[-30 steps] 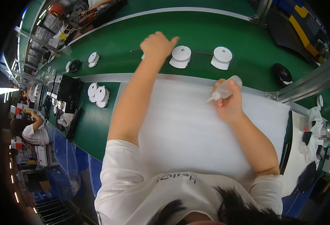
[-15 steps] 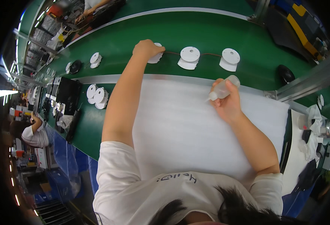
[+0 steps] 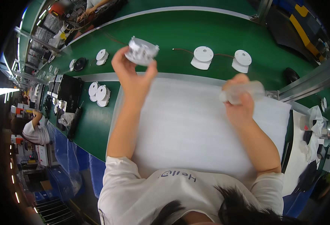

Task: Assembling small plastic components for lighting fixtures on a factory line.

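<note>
My left hand [image 3: 133, 75] grips a white round plastic housing [image 3: 142, 50] by its edges, raised over the green belt, its inner side with moulded parts showing. A thin reddish wire trails from it to the upper left. In my right hand [image 3: 240, 95] is a translucent squeeze bottle [image 3: 247, 92], tilted on its side and blurred, its nozzle end toward the left. Beyond the right hand, a white housing [image 3: 203, 56] and another white housing [image 3: 242, 60] rest on the belt, each with a thin wire.
A white foam sheet [image 3: 187, 127] covers the bench before me. Two white housings [image 3: 99, 93] stand left of it, near a black case [image 3: 68, 93]. Farther left on the belt [image 3: 165, 30] are more housings and a black round part [image 3: 80, 64]. A metal post [image 3: 307, 80] rises at right.
My left hand has lifted a housing off the belt, turned it over and drawn it slightly nearer. My right hand has shifted right with the bottle, which lies more level.
</note>
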### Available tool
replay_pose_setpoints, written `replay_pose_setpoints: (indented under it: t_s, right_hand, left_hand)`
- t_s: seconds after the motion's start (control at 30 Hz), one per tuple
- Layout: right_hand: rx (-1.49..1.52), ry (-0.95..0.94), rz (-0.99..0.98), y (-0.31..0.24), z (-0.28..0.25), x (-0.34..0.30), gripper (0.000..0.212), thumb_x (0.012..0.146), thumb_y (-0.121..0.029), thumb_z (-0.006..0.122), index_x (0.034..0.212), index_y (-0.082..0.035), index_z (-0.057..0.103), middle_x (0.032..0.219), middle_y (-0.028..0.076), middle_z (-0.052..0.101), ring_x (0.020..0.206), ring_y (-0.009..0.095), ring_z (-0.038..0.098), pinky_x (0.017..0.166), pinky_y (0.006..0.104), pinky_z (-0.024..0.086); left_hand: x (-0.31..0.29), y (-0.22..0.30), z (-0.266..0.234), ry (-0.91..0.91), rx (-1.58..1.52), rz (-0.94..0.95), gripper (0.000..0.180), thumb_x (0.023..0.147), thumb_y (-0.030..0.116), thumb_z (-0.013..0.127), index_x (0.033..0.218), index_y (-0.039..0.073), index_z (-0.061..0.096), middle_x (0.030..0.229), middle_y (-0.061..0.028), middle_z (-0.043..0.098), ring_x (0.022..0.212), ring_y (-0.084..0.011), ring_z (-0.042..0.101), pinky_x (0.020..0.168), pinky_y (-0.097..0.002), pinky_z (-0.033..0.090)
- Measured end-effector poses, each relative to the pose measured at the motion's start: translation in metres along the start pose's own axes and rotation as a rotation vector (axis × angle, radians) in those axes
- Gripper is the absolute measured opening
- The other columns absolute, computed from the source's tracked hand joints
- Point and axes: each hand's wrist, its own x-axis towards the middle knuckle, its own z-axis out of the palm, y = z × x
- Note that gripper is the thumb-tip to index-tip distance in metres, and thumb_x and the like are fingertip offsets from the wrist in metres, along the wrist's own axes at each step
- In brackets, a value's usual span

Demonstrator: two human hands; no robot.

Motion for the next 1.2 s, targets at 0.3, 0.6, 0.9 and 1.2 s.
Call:
replay_pose_setpoints:
  t_s: [0.3, 0.6, 0.9, 1.2]
  right_hand:
    - [-0.614, -0.380, -0.736, -0.063, 0.045, -0.032, 0.046, 0.059, -0.023, 0.073, 0.094, -0.009, 0.046, 0.078, 0.011, 0.049, 0.055, 0.017, 0.045, 0.046, 0.0269, 0.035]
    - [-0.800, -0.309, -0.782, -0.054, 0.052, -0.031, 0.040, 0.059, -0.022, 0.070, 0.090, -0.008, 0.051, 0.077, 0.011, 0.050, 0.050, 0.018, 0.046, 0.042, 0.0268, 0.033]
    - [-0.851, -0.327, -0.809, -0.048, 0.051, -0.028, 0.042, 0.056, -0.019, 0.069, 0.091, -0.007, 0.049, 0.076, 0.011, 0.049, 0.050, 0.019, 0.045, 0.042, 0.0276, 0.033]
    - [-0.864, -0.351, -0.836, -0.051, 0.050, -0.028, 0.042, 0.059, -0.020, 0.069, 0.093, -0.007, 0.048, 0.075, 0.011, 0.049, 0.049, 0.018, 0.044, 0.041, 0.0270, 0.032]
  left_hand:
    - [-0.060, 0.049, 0.000, -0.329, 0.218, 0.758, 0.047, 0.064, 0.004, 0.061, 0.105, 0.019, 0.041, 0.113, -0.0141, 0.042, 0.090, -0.0329, 0.052, 0.081, -0.0483, 0.038]
    - [-0.076, 0.047, 0.011, -0.253, 0.356, 0.878, 0.035, 0.074, 0.018, 0.054, 0.106, 0.020, 0.039, 0.105, -0.0082, 0.046, 0.088, -0.0282, 0.054, 0.085, -0.0480, 0.030]
    - [-0.076, 0.049, 0.009, -0.246, 0.369, 0.865, 0.033, 0.075, 0.021, 0.053, 0.106, 0.021, 0.040, 0.106, -0.0072, 0.047, 0.087, -0.0270, 0.055, 0.085, -0.0472, 0.027]
    - [-0.075, 0.051, 0.010, -0.237, 0.350, 0.884, 0.034, 0.074, 0.022, 0.053, 0.105, 0.022, 0.040, 0.107, -0.0060, 0.046, 0.088, -0.0267, 0.055, 0.085, -0.0472, 0.027]
